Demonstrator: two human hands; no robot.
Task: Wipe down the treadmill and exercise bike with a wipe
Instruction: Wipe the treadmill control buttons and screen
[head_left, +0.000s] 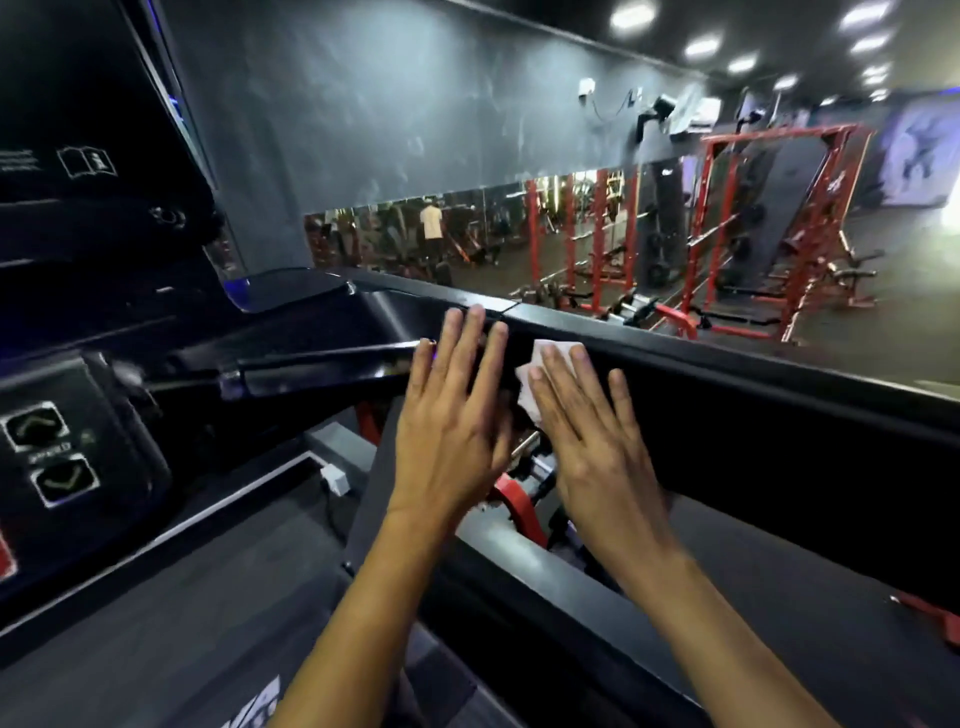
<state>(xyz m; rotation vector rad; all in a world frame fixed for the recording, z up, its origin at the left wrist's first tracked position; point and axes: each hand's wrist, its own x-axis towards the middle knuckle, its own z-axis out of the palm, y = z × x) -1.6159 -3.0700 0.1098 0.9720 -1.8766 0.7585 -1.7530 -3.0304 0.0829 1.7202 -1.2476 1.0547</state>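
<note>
The black treadmill fills the view, with its right side rail (753, 415) running from the centre toward the right. A white wipe (527, 376) lies flat against the inner face of that rail. My right hand (587, 441) presses on the wipe with fingers spread, covering most of it. My left hand (452, 415) rests flat beside it, fingers apart, its fingertips on the top edge of the rail, holding nothing. The treadmill console (67, 431) with two arrow buttons sits at the left. The grey belt (182, 623) lies below. No exercise bike is visible.
A black handlebar (311, 364) reaches from the console toward my left hand. Beyond the rail stand red weight racks (753, 234) and a wall mirror (441, 234). A white plug and cable (335, 478) lie on the floor beside the belt.
</note>
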